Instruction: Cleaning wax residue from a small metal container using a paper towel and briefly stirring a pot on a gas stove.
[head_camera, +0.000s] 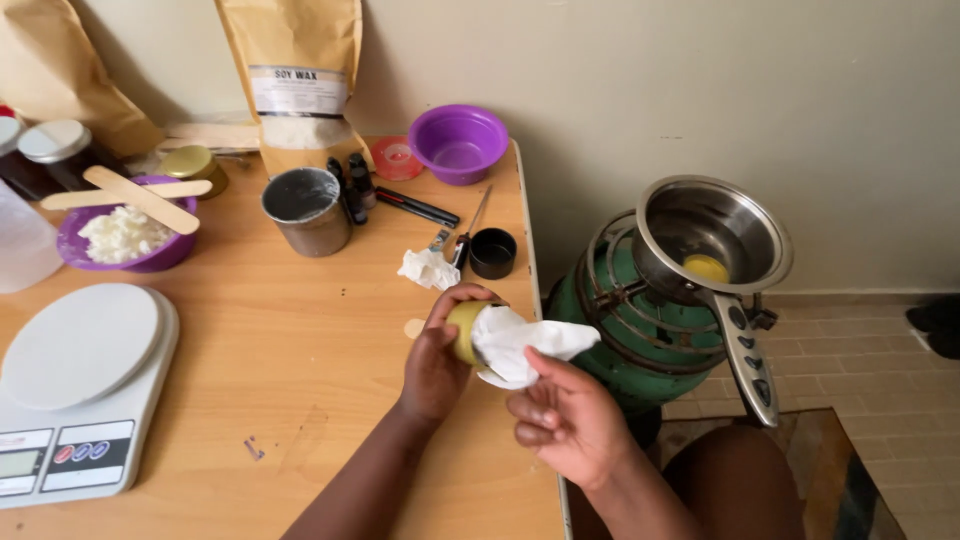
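Note:
My left hand (437, 357) grips a small round yellow tin (463, 330) tipped on its side, over the right edge of the wooden table (300, 350). My right hand (565, 415) pinches a crumpled white tissue (520, 345) that is pushed into the tin's open mouth. Both hands hover just above the table's right edge, next to a green gas cylinder (620, 330).
A steel saucepan (712, 240) with yellow liquid sits on the cylinder's burner. On the table stand a white kitchen scale (80, 385), a purple bowl of white wax flakes (125, 240) with wooden sticks, a metal cup (305, 208), an empty purple bowl (459, 143), a black lid (493, 252), another crumpled tissue (428, 268), and brown paper bags (295, 80).

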